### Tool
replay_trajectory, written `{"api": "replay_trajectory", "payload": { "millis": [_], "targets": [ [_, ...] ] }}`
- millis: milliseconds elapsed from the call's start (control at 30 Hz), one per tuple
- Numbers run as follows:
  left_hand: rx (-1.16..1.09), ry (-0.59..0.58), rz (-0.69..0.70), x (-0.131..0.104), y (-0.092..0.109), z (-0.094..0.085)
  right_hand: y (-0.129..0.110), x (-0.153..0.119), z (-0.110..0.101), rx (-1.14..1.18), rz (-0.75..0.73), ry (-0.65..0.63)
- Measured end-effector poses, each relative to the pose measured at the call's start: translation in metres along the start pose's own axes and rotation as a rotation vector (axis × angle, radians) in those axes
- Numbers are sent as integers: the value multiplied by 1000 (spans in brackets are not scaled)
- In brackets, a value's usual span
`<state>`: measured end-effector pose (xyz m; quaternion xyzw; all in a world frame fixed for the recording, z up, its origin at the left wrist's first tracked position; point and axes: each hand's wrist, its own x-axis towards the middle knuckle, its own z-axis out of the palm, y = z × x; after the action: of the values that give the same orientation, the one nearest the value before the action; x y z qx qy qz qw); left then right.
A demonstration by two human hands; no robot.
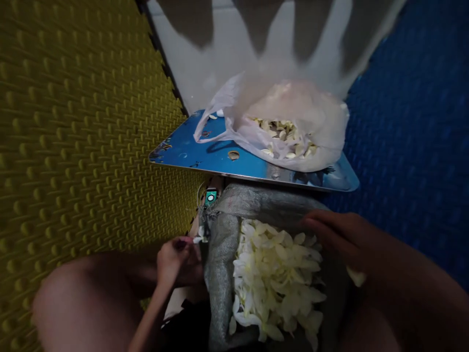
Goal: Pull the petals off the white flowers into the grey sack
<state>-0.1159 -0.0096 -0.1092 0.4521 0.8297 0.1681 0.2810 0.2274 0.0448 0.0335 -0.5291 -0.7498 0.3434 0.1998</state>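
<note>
Left hand (173, 256): thumb and fingers appeared pinched on a small white flower (199, 239), held just outside the left edge of a grey woven-plastic sack (221, 259) with a rolled rim. Right hand (342, 232): fingertips at the far right margin of a heap of creamy-white, long-petalled blossoms (276, 278); I could not tell whether they gripped anything. The heap lay between the hands, to the right of the left one, its long axis running away from the person. The right hand was nearer; the sack's rolled left side stood between the heap and the left hand. Containers: the sack held the heap; beyond it, on a blue, sea-printed tabletop (183, 146), a translucent white plastic bag (322, 117) sagged toward the person, loose pale petals (280, 131) visible in its mouth.
</note>
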Motion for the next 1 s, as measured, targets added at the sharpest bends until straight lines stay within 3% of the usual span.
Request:
{"api": "replay_trajectory", "payload": {
  "millis": [100,200,300,400,500,600,667,800,1000],
  "targets": [
    [-146,5,144,-30,38,-17,-5,1,-3,-137,9,-47],
    [-216,-212,446,-64,78,-31,-10,0,-2,-16,38,54],
    [-104,-142,700,-81,106,-44,-17,-2,4,238,53,61],
    [-129,-96,839,-77,131,-54,-25,1,14,427,26,81],
    [-312,-329,854,-66,160,-53,-30,9,27,627,27,159],
    [-520,-556,785,-59,184,-43,-31,17,38,800,80,273],
    [-568,-533,741,-57,190,-35,-30,21,44,869,106,344],
    [-582,-344,766,-54,187,-26,-29,21,51,1012,81,408],
    [-619,-317,733,-55,187,-29,-37,17,55,1133,73,489]
  ]
}}
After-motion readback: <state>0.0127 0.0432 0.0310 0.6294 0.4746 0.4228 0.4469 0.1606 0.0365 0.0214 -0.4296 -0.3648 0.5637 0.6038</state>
